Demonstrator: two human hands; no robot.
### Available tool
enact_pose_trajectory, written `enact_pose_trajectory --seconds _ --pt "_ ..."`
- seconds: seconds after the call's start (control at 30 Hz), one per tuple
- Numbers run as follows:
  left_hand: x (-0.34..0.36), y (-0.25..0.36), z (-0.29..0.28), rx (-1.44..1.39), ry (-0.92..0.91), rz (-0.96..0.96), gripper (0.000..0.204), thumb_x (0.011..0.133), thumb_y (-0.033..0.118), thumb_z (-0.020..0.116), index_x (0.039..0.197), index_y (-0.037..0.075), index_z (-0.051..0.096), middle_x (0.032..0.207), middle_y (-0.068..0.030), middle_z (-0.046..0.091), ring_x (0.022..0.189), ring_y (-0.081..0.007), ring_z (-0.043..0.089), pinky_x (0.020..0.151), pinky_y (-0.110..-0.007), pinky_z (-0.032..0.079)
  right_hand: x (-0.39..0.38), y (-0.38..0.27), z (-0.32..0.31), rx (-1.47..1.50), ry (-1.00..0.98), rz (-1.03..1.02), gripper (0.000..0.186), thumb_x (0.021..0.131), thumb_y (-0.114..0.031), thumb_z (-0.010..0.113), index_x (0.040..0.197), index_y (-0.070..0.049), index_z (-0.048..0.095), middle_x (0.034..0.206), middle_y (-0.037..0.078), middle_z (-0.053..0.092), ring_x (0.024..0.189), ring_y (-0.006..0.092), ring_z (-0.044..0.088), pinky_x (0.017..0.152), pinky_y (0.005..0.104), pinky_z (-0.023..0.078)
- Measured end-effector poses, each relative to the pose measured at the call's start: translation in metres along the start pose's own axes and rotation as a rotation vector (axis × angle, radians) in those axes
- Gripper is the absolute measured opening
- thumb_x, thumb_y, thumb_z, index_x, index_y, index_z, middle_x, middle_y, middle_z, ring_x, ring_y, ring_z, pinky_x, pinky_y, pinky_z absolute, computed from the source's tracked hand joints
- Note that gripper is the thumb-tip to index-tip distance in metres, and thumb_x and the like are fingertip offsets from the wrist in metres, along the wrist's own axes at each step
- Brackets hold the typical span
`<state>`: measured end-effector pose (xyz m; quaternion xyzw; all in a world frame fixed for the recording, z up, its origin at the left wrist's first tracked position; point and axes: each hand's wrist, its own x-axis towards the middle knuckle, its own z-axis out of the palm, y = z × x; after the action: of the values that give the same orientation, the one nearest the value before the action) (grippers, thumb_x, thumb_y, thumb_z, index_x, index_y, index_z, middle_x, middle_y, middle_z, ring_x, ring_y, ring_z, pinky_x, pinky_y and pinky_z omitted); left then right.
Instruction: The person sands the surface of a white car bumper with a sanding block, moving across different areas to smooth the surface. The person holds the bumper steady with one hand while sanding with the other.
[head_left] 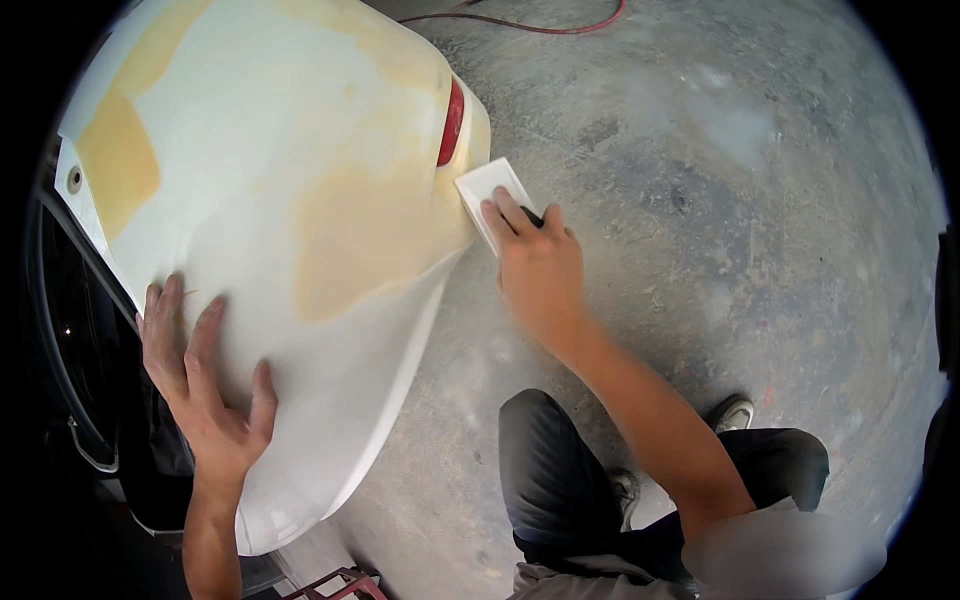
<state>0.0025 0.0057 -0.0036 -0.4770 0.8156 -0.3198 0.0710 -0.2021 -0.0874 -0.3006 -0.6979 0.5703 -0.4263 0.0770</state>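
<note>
A white car body panel (250, 130), likely a bumper, has yellowish filler patches (350, 240) and a red reflector (450, 120). My left hand (210, 380) rests on its lower left part with fingers spread. My right hand (535, 260) grips a white rectangular sanding block (485, 180) at the panel's right edge, just below the reflector; some of the block is hidden by my fingers.
The grey concrete floor (720, 200) surrounds the panel on the right. A red hose (560, 28) lies at the top. My knees and shoes (735, 410) show below. Dark glossy parts (75, 350) stand at left, and a red metal frame (335, 585) at the bottom.
</note>
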Motion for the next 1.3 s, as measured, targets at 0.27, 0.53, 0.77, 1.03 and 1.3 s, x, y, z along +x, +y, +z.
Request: enact_pose_trajectory --seconds 0.27,0.53,0.77,1.03,1.3 --pt "0.001 -0.001 0.002 -0.002 0.026 0.007 0.063 0.078 0.013 0.07 0.139 0.003 0.058 0.158 -0.0253 0.041 0.151 -0.0466 0.032 0.123 -0.062 0.022 0.0 -0.01 -0.001 -0.005 -0.015 0.043 0.051 0.075 -0.007 0.073 0.126 -0.007 0.071 0.135 0.006 0.067 0.091 0.0331 0.062 0.062 0.0389 0.055" --pt "0.0 -0.006 -0.003 -0.068 0.009 -0.037 0.064 0.076 0.008 0.07 0.139 0.007 0.058 0.161 -0.0203 0.039 0.154 -0.0424 0.03 0.125 -0.063 0.021 0.011 -0.042 -0.002 0.159 -0.168 0.264 0.057 0.078 -0.009 0.076 0.134 -0.005 0.065 0.144 0.01 0.057 0.099 0.0367 0.061 0.072 0.0418 0.06" --pt "-0.004 -0.005 0.005 -0.177 0.054 -0.068 0.066 0.074 0.007 0.071 0.139 0.009 0.059 0.16 -0.0198 0.04 0.153 -0.0418 0.031 0.125 -0.064 0.02 0.036 -0.057 -0.016 -0.054 -0.264 0.267 0.06 0.077 -0.012 0.078 0.135 -0.004 0.064 0.136 0.013 0.058 0.106 0.0382 0.06 0.076 0.0424 0.061" --pt "-0.002 -0.004 0.006 -0.217 0.075 -0.08 0.066 0.075 0.006 0.071 0.139 0.011 0.059 0.161 -0.0188 0.04 0.154 -0.0399 0.032 0.126 -0.064 0.022 0.046 -0.047 -0.011 -0.155 -0.298 0.253 0.059 0.082 -0.01 0.072 0.14 -0.01 0.061 0.143 0.011 0.057 0.11 0.0433 0.061 0.083 0.0458 0.061" --pt "-0.004 -0.005 0.004 -0.189 0.073 -0.086 0.063 0.074 0.007 0.072 0.136 0.011 0.06 0.159 -0.0171 0.042 0.152 -0.0384 0.035 0.126 -0.061 0.023 0.044 -0.056 -0.017 -0.193 -0.38 0.221 0.058 0.082 -0.012 0.074 0.138 -0.01 0.061 0.138 0.006 0.06 0.106 0.0436 0.061 0.082 0.0461 0.061"
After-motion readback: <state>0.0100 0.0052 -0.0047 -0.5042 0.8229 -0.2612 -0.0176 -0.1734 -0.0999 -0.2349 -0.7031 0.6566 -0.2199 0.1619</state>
